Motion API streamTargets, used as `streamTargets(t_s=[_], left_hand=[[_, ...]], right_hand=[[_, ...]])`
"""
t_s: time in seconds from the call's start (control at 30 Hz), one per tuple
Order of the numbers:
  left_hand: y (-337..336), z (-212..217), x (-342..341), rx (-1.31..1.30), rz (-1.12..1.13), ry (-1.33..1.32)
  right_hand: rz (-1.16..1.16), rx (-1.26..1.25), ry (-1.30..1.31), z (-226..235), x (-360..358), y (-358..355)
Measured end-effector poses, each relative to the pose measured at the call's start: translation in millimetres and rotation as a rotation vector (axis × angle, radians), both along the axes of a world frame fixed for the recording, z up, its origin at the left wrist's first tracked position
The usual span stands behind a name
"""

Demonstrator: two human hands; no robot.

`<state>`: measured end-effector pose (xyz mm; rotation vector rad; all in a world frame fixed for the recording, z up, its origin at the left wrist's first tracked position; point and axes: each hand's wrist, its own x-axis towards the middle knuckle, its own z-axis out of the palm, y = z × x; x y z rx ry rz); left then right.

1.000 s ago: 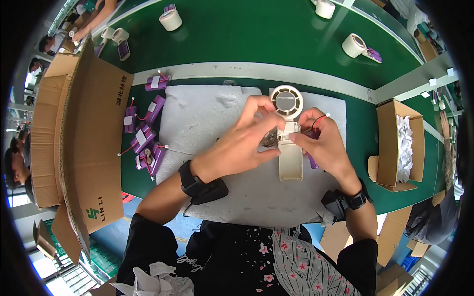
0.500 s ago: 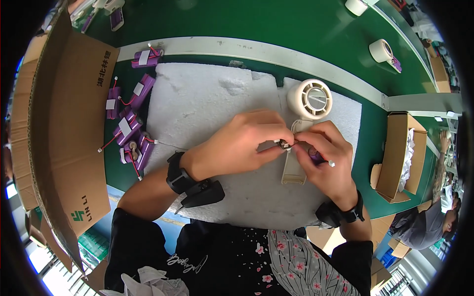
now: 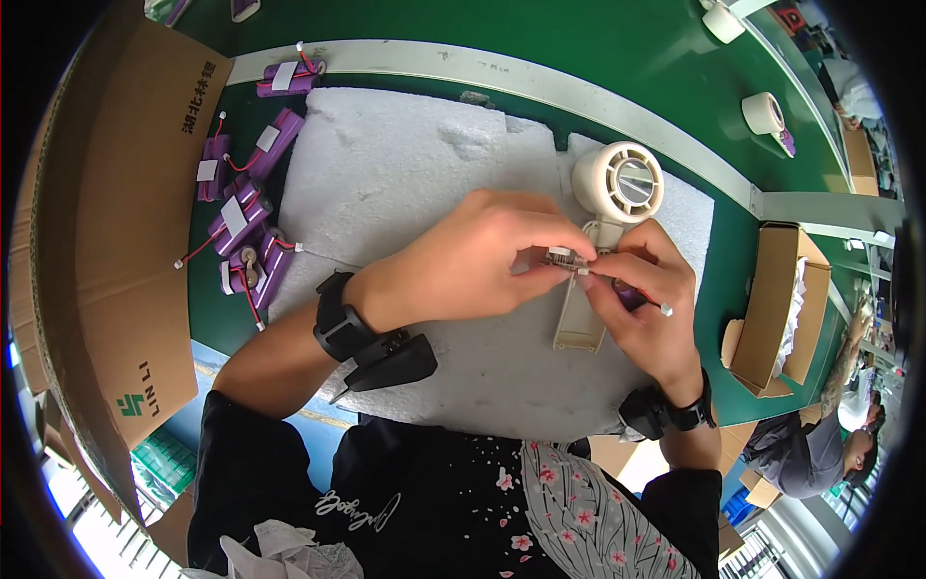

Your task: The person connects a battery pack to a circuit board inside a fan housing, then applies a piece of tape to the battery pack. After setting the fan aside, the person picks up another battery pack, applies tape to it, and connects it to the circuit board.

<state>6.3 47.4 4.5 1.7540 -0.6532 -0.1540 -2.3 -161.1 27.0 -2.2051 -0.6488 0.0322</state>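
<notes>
Between thumb and forefinger, my left hand pinches a small circuit board with pale parts on it. My right hand has its fingertips closed against the board's right end, apparently on a thin wire or plug too small to make out. Tucked in the right palm is a purple battery pack, mostly hidden, with a white plug sticking out. Under the hands lies a cream handheld fan with a round grilled head. Its handle shell is open and hollow, partly covered by my fingers.
A grey-white foam sheet covers the work area. Several purple battery packs with red wires lie left of it, beside a tall cardboard box. At right stands a smaller open carton. Another fan lies beyond the metal rail.
The view has shifted slightly. Both hands remain together over the fan handle, and the board has turned so that more of its face and pale parts show.
</notes>
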Motion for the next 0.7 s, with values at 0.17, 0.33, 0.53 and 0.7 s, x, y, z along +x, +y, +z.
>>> streamTargets(t_s=[0.17,0.33,0.53,0.7], left_hand=[[2,-10,1,-0.037,0.014,-0.165],[-2,-2,-8,0.035,0.012,-0.124],[-16,-5,-12,-0.099,0.081,-0.069],[-12,-5,-13,-0.083,0.052,-0.011]], right_hand=[[0.017,-0.025,0.014,4,-3,2],[0.006,-0.025,0.064,1,-5,0],[0.036,-0.044,0.007,-2,-5,0],[0.094,-0.002,-0.027,4,-2,-1]])
